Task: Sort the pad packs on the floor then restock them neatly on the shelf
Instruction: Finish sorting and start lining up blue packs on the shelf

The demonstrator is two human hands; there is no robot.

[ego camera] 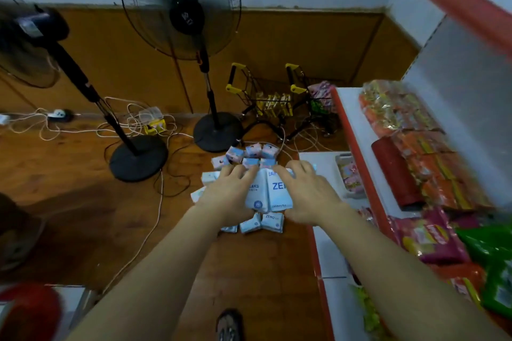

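Two hands grip white pad packs above the floor pile.

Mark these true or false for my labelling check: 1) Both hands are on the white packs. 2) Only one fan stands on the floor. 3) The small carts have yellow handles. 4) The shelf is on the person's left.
1) True: the left hand and right hand hold the white pad packs.
2) False: two fans, one centre, one at left.
3) True: the carts have yellow handles.
4) False: the shelf is on the right.
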